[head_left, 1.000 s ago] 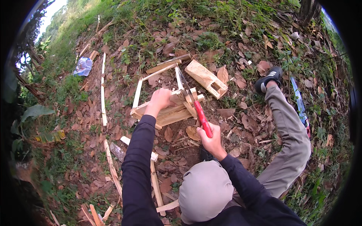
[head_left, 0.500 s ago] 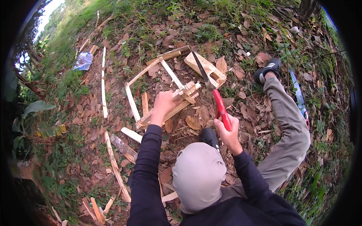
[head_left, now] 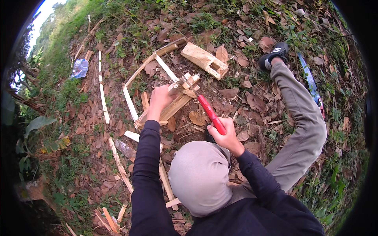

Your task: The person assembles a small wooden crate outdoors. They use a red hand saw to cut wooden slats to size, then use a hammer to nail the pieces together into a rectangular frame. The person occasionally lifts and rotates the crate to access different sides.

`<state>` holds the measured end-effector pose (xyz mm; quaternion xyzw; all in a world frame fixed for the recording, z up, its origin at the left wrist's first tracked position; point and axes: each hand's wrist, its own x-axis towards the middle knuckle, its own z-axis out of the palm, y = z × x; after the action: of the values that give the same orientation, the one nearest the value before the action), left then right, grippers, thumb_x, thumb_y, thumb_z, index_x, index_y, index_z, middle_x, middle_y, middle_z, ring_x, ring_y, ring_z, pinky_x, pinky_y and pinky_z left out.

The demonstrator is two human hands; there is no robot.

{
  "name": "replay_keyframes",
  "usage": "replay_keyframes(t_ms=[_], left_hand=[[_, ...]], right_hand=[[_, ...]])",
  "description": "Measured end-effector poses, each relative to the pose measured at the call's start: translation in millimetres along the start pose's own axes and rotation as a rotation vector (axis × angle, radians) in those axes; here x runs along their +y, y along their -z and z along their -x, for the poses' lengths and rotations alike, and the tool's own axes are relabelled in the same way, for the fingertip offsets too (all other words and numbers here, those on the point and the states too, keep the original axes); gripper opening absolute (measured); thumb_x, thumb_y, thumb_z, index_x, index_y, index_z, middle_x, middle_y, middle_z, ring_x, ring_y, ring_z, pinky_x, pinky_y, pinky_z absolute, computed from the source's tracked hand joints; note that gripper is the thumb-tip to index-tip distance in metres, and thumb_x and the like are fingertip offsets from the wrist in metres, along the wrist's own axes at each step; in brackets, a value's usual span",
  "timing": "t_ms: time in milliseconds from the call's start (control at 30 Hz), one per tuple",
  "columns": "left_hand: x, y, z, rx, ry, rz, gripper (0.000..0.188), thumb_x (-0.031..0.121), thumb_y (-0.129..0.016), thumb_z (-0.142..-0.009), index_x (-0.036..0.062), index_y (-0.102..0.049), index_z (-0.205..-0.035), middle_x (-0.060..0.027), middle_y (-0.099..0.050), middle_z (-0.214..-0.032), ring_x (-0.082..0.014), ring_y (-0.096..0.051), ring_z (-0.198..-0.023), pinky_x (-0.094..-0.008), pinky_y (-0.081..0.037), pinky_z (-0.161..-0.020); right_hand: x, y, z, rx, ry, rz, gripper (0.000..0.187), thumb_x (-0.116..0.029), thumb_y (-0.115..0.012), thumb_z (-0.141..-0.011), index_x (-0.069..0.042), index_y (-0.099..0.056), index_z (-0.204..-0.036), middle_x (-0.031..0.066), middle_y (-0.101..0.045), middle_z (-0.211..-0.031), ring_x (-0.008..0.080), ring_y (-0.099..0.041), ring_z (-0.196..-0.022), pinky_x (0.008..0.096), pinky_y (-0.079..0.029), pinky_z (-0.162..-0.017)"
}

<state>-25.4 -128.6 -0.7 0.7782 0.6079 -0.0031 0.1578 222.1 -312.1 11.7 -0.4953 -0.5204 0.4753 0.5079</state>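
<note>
My right hand (head_left: 226,136) is closed around the red handle of a handsaw (head_left: 207,108). Its thin dark blade lies across the jutting ends of a wooden frame (head_left: 166,67) made of light strips. My left hand (head_left: 160,97) grips a wood strip (head_left: 175,89) of that frame, close beside the blade, fingers partly hidden. Under this hand a thicker wooden piece (head_left: 176,107) slants along the frame's near side. Beyond the saw lies a pale wooden block (head_left: 202,59) with a notch cut in one end.
My raised knee (head_left: 200,179) is close below the work; my other leg stretches right to a black shoe (head_left: 278,56). Beside it lies another saw (head_left: 309,82) with a bluish toothed blade. Long strips (head_left: 103,87), a plastic bag (head_left: 80,68) and offcuts (head_left: 110,220) lie leftward among leaves.
My right hand has brought the saw left and down, from upright beside the frame to across its wood ends. My left hand keeps its grip. The whole view has shifted slightly.
</note>
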Motion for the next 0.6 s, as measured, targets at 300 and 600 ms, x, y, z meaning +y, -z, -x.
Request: replay_keyframes(t_ms=[300,600], left_hand=[[-12,9,-3,0.01,-0.031,-0.051,0.044,0.035,-0.085,-0.073,0.0,-0.07,-0.096,-0.0241,-0.07,-0.09,-0.0402,-0.068,-0.092,-0.0473,-0.055,-0.081],[-49,24,-28,0.108,-0.131,-0.177,0.041,0.036,-0.084,-0.073,0.0065,-0.073,-0.099,-0.0196,-0.071,-0.087,-0.0368,-0.069,-0.086,-0.0462,-0.055,-0.079]], right_hand=[[-12,-3,-14,-0.031,0.031,0.066,0.029,-0.013,-0.066,-0.076,-0.002,-0.043,-0.06,0.0082,-0.034,-0.048,0.0186,-0.037,-0.04,0.0359,-0.032,-0.046],[-17,-12,-33,-0.044,0.048,0.039,0.026,-0.012,-0.064,-0.077,-0.002,-0.047,-0.061,0.0059,-0.038,-0.048,0.0145,-0.04,-0.041,0.0326,-0.034,-0.045]])
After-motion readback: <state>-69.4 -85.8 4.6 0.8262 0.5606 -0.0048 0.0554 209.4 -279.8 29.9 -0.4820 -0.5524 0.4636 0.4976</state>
